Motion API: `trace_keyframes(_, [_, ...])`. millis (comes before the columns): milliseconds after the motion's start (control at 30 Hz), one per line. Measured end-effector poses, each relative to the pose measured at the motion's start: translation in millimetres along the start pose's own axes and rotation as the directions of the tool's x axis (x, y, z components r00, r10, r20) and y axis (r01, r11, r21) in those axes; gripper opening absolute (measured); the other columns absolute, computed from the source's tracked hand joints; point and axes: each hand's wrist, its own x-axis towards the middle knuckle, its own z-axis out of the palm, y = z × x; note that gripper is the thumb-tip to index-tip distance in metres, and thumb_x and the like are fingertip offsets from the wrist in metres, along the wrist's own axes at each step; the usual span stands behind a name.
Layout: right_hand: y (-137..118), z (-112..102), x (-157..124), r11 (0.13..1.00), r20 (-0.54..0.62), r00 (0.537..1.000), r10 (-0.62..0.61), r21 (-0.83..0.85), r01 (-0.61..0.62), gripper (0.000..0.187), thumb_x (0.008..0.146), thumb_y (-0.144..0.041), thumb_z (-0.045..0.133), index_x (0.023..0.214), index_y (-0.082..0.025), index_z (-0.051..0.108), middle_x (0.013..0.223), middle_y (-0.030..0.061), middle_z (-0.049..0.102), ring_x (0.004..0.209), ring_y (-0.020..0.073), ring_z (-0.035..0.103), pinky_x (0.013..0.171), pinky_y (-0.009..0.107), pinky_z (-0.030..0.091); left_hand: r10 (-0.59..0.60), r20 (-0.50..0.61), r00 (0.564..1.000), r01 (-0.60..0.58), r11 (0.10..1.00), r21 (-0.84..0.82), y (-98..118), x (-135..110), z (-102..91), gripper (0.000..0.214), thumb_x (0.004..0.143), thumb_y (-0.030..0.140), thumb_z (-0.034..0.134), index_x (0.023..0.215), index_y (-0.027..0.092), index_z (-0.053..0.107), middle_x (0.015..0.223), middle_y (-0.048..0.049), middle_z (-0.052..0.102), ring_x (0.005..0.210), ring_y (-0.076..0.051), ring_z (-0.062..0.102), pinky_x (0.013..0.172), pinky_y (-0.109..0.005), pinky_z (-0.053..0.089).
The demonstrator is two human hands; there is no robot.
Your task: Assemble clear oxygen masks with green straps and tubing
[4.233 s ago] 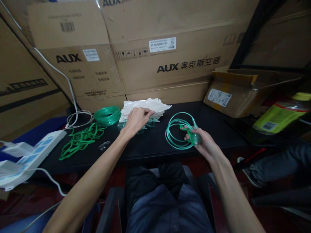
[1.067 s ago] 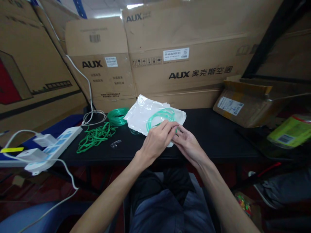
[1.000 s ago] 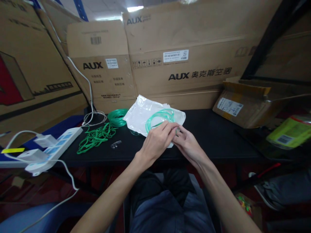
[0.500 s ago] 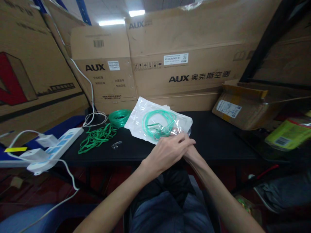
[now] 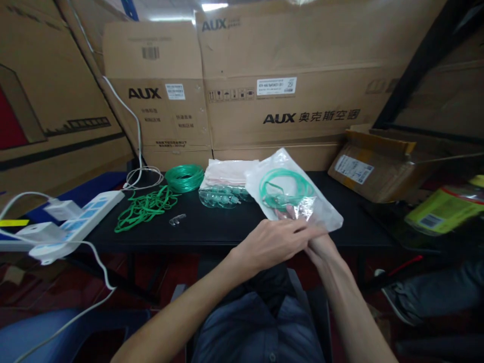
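A clear-fronted pouch [image 5: 321, 209], with a loop of green tubing [image 5: 301, 180] inside, is held at a tilt over the front part of the tabletop [image 5: 212, 227]. The right hand [image 5: 319, 243] seems to be tucked into it, as fingers are seen through the plastic; whether the tubing is gripped by them cannot be told. The left hand [image 5: 278, 242] is laid across the right wrist, by the pouch's edge, with its grip hidden. If a finger is caught, the tubing could be dragged out with the right hand. If the plastic is tugged too hard, it could be torn. The mask-like cups [image 5: 221, 196] and white pouches [image 5: 229, 170], just beside it, could be knocked by a swinging corner. Farther left, the small clear pieces [image 5: 177, 220] could be lost if they are brushed by the left arm.
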Motion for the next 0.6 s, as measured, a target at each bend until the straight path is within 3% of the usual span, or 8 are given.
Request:
trace_keyframes(133, [-16,-20,22,0.996,-0.111,0.994,-0.017,0.086,0.027,0.033,0.071,-0.039,0.087,0.094,-0.026,0.068,0.101,0.0023,0.076,0.111,0.0283,0.072,0.104,0.048,0.058,0.036,-0.015,0.999,-0.036,0.999,-0.027,10,3,17.1,0.043,0.107,0.025,0.040,0.150,0.027,0.044,0.110,-0.0020,0.072,0.094,-0.014,0.071,0.064,-0.020,0.053])
trace_keyframes(233, [-19,-31,48,0.997,-0.147,0.988,-0.047,0.058,0.057,0.025,0.073,-0.032,0.086,0.083,-0.022,0.066,0.093,0.0032,0.074,0.111,0.0239,0.071,0.110,0.042,0.054,-0.018,-0.118,0.993,0.005,0.994,-0.108,8,3,32.7,0.036,0.106,0.029,0.040,0.138,0.026,0.056,0.105,-0.0015,0.073,0.087,-0.013,0.071,0.067,-0.021,0.054])
trace_keyframes(333, [-19,-44,66,1.000,-0.102,0.995,-0.008,0.018,0.010,0.018,0.074,-0.025,0.082,0.079,-0.021,0.065,0.087,0.0052,0.074,0.105,0.0267,0.073,0.105,0.047,0.057,-0.246,-0.212,0.946,0.200,0.955,-0.220,-3,6,43.0,0.032,0.102,0.034,0.051,0.130,0.022,0.061,0.106,-0.0042,0.071,0.093,-0.016,0.070,0.074,-0.024,0.057])
trace_keyframes(400, [-21,-50,69,0.999,-0.049,0.998,0.034,-0.007,-0.034,0.012,0.075,-0.022,0.078,0.079,-0.021,0.067,0.086,0.0063,0.074,0.104,0.0283,0.073,0.102,0.049,0.058,-0.345,-0.225,0.911,0.286,0.923,-0.258,-10,10,47.4,0.049,0.097,0.043,0.061,0.139,0.020,0.054,0.120,-0.0079,0.067,0.106,-0.021,0.066,0.083,-0.030,0.058])
trace_keyframes(467, [-23,-54,65,0.998,-0.003,0.998,0.060,-0.025,-0.060,0.007,0.076,-0.020,0.073,0.080,-0.022,0.068,0.091,0.0064,0.076,0.110,0.0272,0.072,0.106,0.047,0.056,-0.344,-0.198,0.918,0.293,0.924,-0.247,-14,16,52.3,0.063,0.094,0.048,0.064,0.148,0.022,0.045,0.135,-0.0097,0.061,0.118,-0.025,0.061,0.093,-0.039,0.057])
trace_keyframes(600, [-31,-58,51,0.993,0.059,0.993,0.103,-0.056,-0.100,0.006,0.076,-0.022,0.072,0.082,-0.021,0.071,0.100,0.0075,0.077,0.117,0.0261,0.069,0.111,0.044,0.050,-0.307,-0.115,0.945,0.281,0.940,-0.193,-14,28,66.3,0.046,0.103,0.031,0.049,0.149,0.028,0.043,0.145,-0.0057,0.056,0.126,-0.024,0.056,0.101,-0.044,0.052])
